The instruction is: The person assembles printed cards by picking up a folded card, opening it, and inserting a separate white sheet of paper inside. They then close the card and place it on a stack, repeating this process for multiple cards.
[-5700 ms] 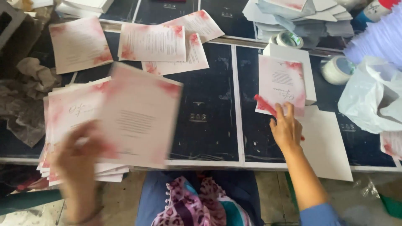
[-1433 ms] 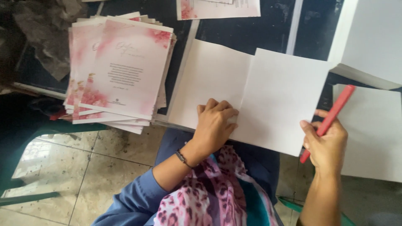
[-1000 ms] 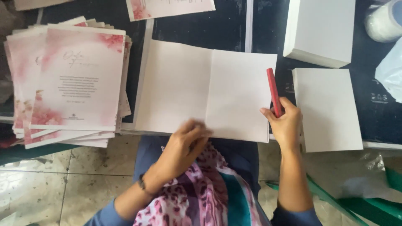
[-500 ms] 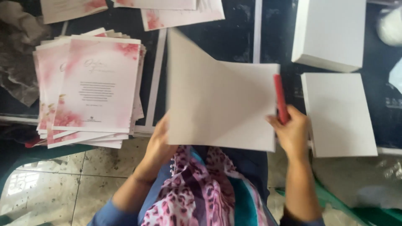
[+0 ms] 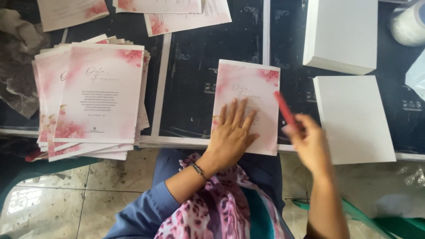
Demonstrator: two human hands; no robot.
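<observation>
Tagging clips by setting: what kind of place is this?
Probably a small print-finishing or card-assembly work table, not an office. The left hand presses flat a folded pink floral card, a stack of matching cards lies beside it, and blank white stacks wait nearby. The right hand holds a red stick tool.

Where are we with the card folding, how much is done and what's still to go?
Done: a stack of folded pink floral cards sits at the table's left edge. In hand: the left hand presses flat on one folded card while the right hand, blurred, holds a red creasing stick beside it. Left: white sheets and a white stack wait on the right.
</observation>
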